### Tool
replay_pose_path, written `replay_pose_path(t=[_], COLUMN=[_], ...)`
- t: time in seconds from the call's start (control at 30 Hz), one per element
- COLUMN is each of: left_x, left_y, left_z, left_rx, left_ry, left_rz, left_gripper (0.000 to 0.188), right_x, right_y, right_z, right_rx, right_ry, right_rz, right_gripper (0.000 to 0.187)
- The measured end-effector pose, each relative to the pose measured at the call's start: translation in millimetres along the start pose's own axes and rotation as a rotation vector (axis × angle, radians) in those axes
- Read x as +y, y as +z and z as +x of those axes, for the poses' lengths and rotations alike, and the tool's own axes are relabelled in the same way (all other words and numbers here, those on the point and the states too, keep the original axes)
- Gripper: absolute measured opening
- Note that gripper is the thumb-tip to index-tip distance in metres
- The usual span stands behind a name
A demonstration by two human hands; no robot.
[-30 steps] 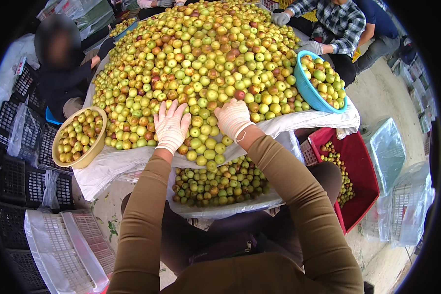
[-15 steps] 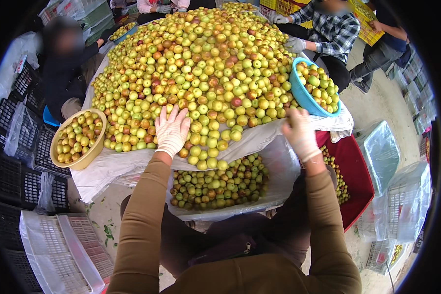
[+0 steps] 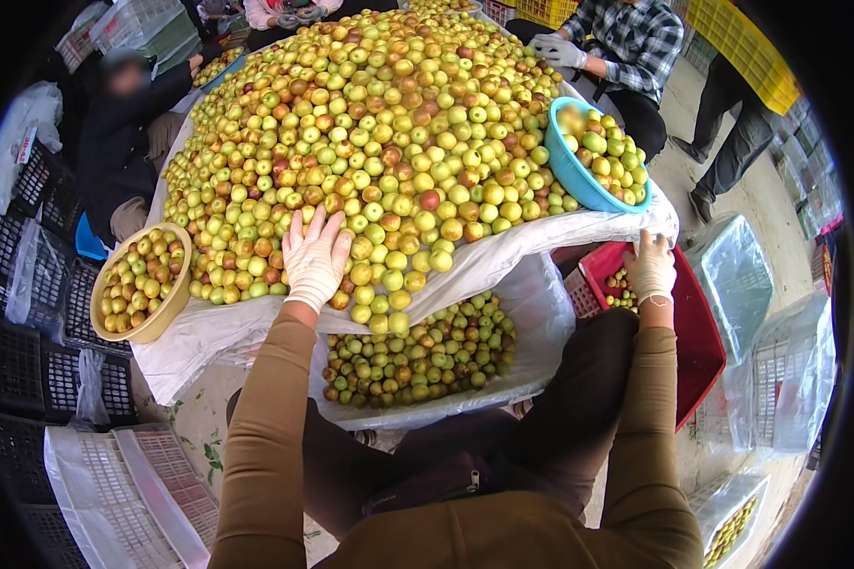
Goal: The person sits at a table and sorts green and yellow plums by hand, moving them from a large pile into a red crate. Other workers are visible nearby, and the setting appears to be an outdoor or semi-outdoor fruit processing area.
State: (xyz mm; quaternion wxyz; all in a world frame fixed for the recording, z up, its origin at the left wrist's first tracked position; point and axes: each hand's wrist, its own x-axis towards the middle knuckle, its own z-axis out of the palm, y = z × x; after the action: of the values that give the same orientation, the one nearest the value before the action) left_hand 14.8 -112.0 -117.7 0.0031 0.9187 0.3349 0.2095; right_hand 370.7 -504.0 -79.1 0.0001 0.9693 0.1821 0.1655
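Fingers apart, the left hand (image 3: pixel 313 266) rests on fruit (image 3: pixel 370 142) by the near edge of the cloth (image 3: pixel 531 244); light pressure should limit bruising. Over the red crate (image 3: pixel 700 365), the right hand (image 3: pixel 651 272) shows no clear grip.

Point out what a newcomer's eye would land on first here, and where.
A huge mound of green and reddish fruit fills the upper middle on a pale cloth, with the left hand at its near edge. At the mound's right edge, a bright blue basin stands tilted; below it, the right hand appears over a red crate.
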Motion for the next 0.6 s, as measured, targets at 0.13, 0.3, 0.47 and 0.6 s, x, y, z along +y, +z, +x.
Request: replay_pose_path(t=[0.13,0.3,0.47,0.6], left_x=[-0.2,0.7,22.2,32.4], left_y=[0.2,-1.6,-1.6,-7.5], left_z=[-3.1,-8.2,-22.0,-39.3], left_rx=[0.029,0.034,0.119,0.148], left_ry=[0.025,0.030,0.041,0.118], left_rz=[0.015,0.009,-0.090,-0.139], left_gripper=[0.046,0.046,0.045,0.037], right_x=[-102.9,-249.0,-294.1,-290.4], right_y=[-21.5,-27.3,-17.0,-29.2], right_z=[-18.6,-50.6,-63.7,-77.6], right_rx=[0.144,0.177,0.067,-0.072], right_ry=[-0.612,-0.831,-0.653,-0.902], right_rz=[0.839,0.744,0.524,0.609], right_gripper=[0.023,0.036,0.065,0.059])
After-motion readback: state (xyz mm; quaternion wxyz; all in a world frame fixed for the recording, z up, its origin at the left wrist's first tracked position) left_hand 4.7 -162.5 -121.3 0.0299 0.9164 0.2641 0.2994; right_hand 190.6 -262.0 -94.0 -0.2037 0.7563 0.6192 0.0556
